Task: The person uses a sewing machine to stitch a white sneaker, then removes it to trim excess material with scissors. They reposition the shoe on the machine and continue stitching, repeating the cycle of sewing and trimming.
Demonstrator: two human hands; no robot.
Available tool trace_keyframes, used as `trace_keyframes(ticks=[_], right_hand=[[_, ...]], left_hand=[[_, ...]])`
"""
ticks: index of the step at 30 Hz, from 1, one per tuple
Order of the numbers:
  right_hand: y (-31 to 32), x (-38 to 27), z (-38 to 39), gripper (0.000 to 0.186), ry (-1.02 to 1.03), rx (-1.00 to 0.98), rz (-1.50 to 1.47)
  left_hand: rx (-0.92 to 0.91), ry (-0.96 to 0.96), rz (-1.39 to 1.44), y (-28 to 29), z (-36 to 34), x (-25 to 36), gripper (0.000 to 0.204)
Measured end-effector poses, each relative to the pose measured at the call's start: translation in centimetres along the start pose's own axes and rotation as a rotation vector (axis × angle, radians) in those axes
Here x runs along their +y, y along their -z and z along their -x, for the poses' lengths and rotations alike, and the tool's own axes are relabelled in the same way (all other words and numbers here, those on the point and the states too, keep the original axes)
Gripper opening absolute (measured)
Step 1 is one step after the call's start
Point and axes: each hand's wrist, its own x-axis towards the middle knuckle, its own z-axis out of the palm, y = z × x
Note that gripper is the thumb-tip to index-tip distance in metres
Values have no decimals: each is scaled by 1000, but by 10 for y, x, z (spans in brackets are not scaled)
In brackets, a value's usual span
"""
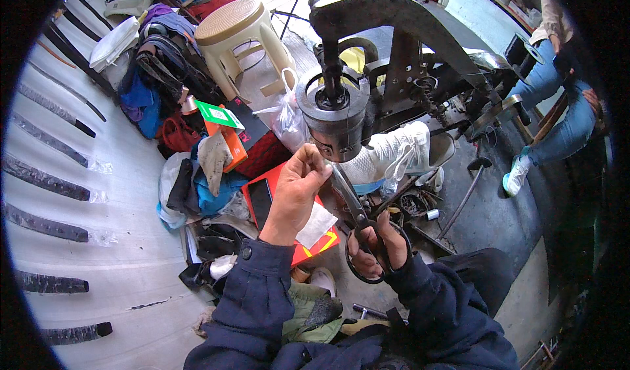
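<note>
My right hand (375, 246) grips a pair of scissors (357, 216) by its large dark handle loops. The blades point up and to the left, their tips close to the fingertips of my left hand (298, 189). Thumb and finger of that hand are pinched together just below the round metal head of a black cast-iron sewing machine (341, 111). What they pinch is too small to make out. A white lace-up sneaker (400, 150) sits under the machine's arm, just right of the head, partly hidden by it.
A beige plastic stool (230, 25) stands at the back left. Bags and clothes (154, 75) are heaped beside it. An orange-red box (315, 248) lies below my left hand. Dark strips hang on the pale wall (131, 193). Another person's jeans-clad leg (554, 127) is at the right.
</note>
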Motion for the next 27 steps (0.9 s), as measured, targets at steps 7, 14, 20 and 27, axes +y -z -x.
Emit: trace_keyframes(ticks=[7, 14, 20, 27], right_hand=[[-10, -1, 0, 83, 2, 111, 59], [-17, -1, 7, 65, 127, 208, 357], [39, 42, 20, 28, 327, 697, 1043], [160, 107, 71, 44, 2, 1185, 1146]], left_hand=[[1, 29, -30, 0, 1, 2, 15], [1, 12, -39, 2, -1, 0, 17], [11, -11, -86, 3, -1, -2, 17], [-10, -43, -135, -2, 0, 0, 27]])
